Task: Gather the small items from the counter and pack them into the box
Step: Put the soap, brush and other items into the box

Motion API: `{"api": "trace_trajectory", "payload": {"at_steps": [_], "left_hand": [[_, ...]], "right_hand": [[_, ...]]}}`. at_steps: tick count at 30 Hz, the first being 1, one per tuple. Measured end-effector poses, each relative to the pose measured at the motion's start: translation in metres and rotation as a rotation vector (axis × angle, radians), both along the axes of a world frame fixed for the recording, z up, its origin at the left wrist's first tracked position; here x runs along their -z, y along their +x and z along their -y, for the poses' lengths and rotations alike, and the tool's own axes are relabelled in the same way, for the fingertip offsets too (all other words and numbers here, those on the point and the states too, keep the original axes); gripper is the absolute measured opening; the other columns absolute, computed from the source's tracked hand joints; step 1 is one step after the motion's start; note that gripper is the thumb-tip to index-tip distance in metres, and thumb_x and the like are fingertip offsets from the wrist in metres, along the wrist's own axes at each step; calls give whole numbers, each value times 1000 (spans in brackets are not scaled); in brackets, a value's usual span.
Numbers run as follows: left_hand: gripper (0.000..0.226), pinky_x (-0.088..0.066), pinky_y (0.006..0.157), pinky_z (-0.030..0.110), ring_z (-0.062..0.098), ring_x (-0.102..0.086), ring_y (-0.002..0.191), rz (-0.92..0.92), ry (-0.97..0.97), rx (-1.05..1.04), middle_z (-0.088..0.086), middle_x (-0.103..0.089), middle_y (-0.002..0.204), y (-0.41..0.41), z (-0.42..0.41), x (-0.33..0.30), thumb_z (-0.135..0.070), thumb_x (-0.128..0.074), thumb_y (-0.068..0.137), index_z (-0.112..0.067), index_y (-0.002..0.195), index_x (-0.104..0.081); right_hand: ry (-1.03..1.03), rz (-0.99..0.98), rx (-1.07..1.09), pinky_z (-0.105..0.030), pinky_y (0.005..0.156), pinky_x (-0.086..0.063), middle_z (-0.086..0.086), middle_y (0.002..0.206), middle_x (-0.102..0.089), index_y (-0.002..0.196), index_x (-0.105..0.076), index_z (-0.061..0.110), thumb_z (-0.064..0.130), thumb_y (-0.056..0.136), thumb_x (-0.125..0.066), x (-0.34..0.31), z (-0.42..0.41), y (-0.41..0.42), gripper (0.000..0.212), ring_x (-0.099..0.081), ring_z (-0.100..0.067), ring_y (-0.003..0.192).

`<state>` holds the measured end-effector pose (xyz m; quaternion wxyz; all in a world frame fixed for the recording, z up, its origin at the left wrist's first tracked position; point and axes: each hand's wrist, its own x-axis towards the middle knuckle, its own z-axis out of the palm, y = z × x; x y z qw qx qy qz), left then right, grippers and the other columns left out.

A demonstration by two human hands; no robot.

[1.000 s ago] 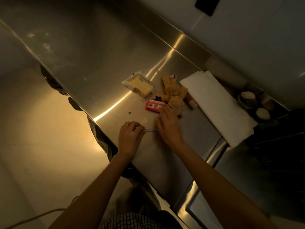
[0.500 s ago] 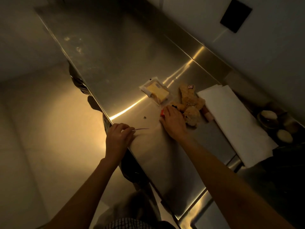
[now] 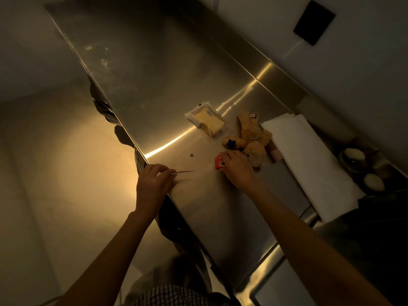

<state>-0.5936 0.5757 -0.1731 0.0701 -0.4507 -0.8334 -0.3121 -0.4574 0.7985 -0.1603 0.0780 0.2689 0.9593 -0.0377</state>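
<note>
Now left grip (image 3: pixel 152 184) pinches thin pin (image 3: pixel 185 172); right grip (image 3: pixel 239 170) touches red pkt (image 3: pixel 219 161).

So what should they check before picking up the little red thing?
1. Right hand on the little red box: ok, fingers lie over it; whether they grip it, cannot tell.
2. Left hand free: not ok, it pinches a thin flat strip.
3. Teddy bear out of the way: not ok, it lies right against the right hand.
4. Yellow packet safe on the counter: ok, lying flat, apart from both hands.
5. Packing box ready: cannot tell, a white flat thing lies beside the bear, but no open box shows.
</note>
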Motion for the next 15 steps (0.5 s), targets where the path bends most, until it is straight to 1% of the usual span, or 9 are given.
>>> {"api": "trace_trajectory", "payload": {"at_steps": [3,6,9,12,15], "left_hand": [[19,-44,72,36,30,-58,84,14,19,8,13,-66,89,4,-3,-1,-19,-66,81,-6,92,-74],[22,-47,74,40,29,-57,86,49,15,8,12,-66,91,7,-3,0,-22,-62,82,-7,94,-73],[23,-44,75,37,24,-54,88,67,19,-3,10,-66,91,8,-2,-1,-23,-61,84,-8,95,-73],[18,-38,77,31,18,-47,91,68,57,-12,10,-66,92,8,-3,-7,-20,-65,84,-8,96,-73],[15,-39,77,31,21,-51,91,29,102,-12,10,-66,92,8,-6,-19,-17,-70,83,-8,95,-73]], "right_hand": [[-55,-26,-2,-35,106,-24,-11,140,-43,141,-37,10,36,90,-59,-2,2,8,61,-36,-28,128],[-150,-129,10,-34,104,-27,-10,137,-46,138,-41,12,35,87,-63,-3,12,16,60,-40,-27,125],[-264,-293,77,-33,101,-33,-8,132,-50,135,-46,13,31,85,-66,-5,22,21,57,-44,-25,121],[-410,-455,185,-30,96,-39,-5,130,-50,132,-47,15,29,83,-70,-9,28,23,55,-46,-20,118],[-543,-603,283,-29,96,-42,-2,129,-49,130,-49,17,25,81,-72,-18,34,24,55,-46,-16,117]]}}
